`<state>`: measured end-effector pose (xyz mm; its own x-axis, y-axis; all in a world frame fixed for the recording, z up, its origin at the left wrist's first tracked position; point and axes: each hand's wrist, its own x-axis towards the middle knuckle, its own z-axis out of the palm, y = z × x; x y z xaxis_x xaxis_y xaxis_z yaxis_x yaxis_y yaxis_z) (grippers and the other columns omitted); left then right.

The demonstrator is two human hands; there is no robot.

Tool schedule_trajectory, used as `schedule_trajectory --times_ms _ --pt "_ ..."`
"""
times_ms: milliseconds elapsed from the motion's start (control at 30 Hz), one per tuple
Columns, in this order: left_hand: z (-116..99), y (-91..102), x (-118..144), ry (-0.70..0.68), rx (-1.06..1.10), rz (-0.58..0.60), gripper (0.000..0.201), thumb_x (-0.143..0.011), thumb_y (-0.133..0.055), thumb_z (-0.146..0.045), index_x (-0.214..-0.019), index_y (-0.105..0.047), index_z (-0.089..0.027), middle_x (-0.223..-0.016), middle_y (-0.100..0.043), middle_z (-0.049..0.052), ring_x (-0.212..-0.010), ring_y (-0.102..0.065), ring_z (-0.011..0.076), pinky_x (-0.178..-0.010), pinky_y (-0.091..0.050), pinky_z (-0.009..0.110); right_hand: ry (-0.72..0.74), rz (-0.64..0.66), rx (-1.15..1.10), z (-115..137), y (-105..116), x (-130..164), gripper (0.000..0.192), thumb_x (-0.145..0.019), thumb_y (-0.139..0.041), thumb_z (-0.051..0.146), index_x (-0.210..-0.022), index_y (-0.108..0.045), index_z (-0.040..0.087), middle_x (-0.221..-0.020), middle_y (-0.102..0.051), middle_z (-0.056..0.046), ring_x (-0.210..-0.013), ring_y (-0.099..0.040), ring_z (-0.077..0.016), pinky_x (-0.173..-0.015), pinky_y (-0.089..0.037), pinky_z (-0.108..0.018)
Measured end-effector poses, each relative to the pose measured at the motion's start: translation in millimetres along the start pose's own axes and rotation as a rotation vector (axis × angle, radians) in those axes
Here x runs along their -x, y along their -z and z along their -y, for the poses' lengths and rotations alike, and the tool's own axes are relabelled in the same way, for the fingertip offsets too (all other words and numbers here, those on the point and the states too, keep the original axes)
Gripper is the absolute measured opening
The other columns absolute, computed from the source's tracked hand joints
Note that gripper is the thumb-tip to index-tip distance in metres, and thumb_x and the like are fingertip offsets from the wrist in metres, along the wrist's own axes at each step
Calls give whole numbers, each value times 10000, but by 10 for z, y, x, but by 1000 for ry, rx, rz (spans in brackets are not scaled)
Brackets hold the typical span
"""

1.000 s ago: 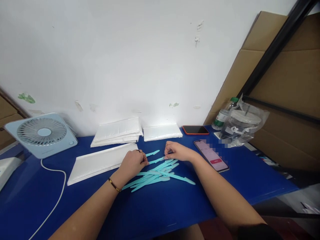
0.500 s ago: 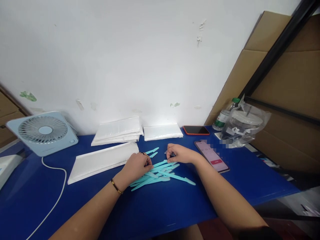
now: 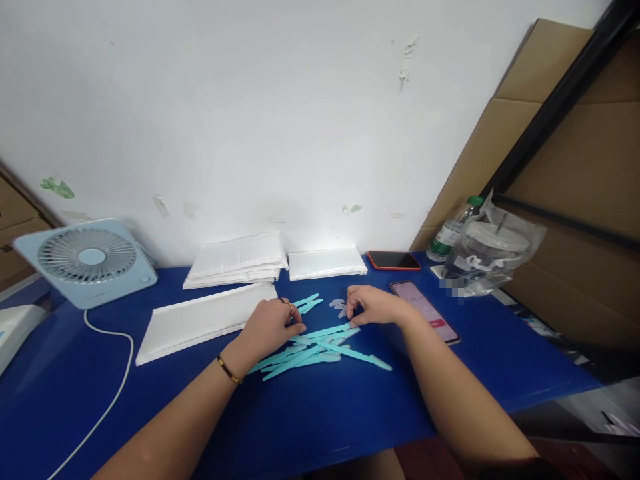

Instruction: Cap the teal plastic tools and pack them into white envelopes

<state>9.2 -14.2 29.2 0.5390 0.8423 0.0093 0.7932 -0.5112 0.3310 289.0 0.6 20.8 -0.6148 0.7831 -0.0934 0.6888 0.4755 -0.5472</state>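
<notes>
A razor (image 3: 325,331) spans sideways between left hand (image 3: 271,328) and right hand (image 3: 377,305), each pinching an end.

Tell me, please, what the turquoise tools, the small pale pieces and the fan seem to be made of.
Turquoise tools: probably smooth plastic; even colour, repeated shapes. Small pale pieces: perhaps translucent plastic; they look faintly see-through, but are too small to be sure. Fan: seemingly hard plastic, with a soft sheen and rounded corners.

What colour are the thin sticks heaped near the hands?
Light turquoise; the sticks show best in the head view.
</notes>
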Motion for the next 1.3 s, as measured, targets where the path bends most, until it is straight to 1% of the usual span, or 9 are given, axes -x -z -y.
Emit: schedule_trajectory --times_ms 267,467,567,633,767,867,1000,1133,1300 --pt "-87 -89 3 -27 53 103 241 -765 -549 -409 -703 -677 -214 -698 -630 13 -638 -534 149 -558 -316 254 74 7 7 63 -23 -32 94 -741 -669 255 -795 -680 179 -858 -532 -19 -740 -530 -129 -631 -404 -222" --pt "41 11 -14 45 -19 -4 235 -785 -527 -381 -702 -669 -213 -770 -637 17 -670 -548 159 -591 -336 265 -26 -174 68 -27 71 -3 86 -752 -662 255 -780 -663 173 -840 -543 -22 -720 -518 -133 -642 -392 -241" --pt "95 79 -5 89 -59 -75 240 -770 -553 -414 -846 -676 -223 -789 -631 22 -716 -558 180 -608 -342 271 -61 -226 68 -38 89 20 122 -725 -689 281 -779 -668 173 -850 -556 -25 -749 -530 -144 -660 -395 -248" --pt "96 92 9 82 -33 -64 274 -756 -567 -449 -893 -670 -236 -787 -620 17 -715 -555 180 -605 -343 269 -41 -150 29 -13 74 33 157 -704 -707 313 -787 -681 182 -864 -555 -22 -753 -537 -142 -648 -400 -241" --pt "18 31 28 -3 56 32 269 -761 -556 -482 -796 -682 -247 -769 -605 9 -698 -547 165 -599 -345 258 20 75 2 78 -4 24 176 -626 -759 314 -736 -705 187 -827 -552 -8 -709 -538 -130 -598 -393 -226" --pt "-54 -39 21 -47 71 86 261 -752 -573 -479 -769 -687 -244 -743 -607 5 -690 -546 161 -576 -334 249 48 101 33 143 -46 1 101 -646 -733 246 -713 -704 177 -800 -554 -5 -669 -521 -115 -580 -384 -225" --pt "-91 -63 -4 -50 42 106 241 -770 -563 -418 -723 -679 -212 -736 -620 9 -667 -545 148 -570 -330 246 85 30 24 175 -25 -2 63 -707 -681 210 -761 -689 178 -831 -551 -11 -707 -524 -118 -611 -397 -224" --pt "-32 17 -26 7 -37 31 241 -782 -551 -402 -716 -675 -206 -777 -625 14 -681 -547 153 -598 -337 261 29 -97 70 111 36 11 35 -744 -651 197 -767 -665 175 -852 -546 -17 -714 -533 -122 -623 -392 -229" --pt "131 165 28 56 -86 -24 296 -708 -613 -481 -877 -672 -245 -810 -607 14 -715 -547 175 -603 -337 263 -25 -245 101 10 73 19 64 -729 -679 214 -779 -663 177 -841 -555 -22 -740 -531 -140 -635 -393 -242"
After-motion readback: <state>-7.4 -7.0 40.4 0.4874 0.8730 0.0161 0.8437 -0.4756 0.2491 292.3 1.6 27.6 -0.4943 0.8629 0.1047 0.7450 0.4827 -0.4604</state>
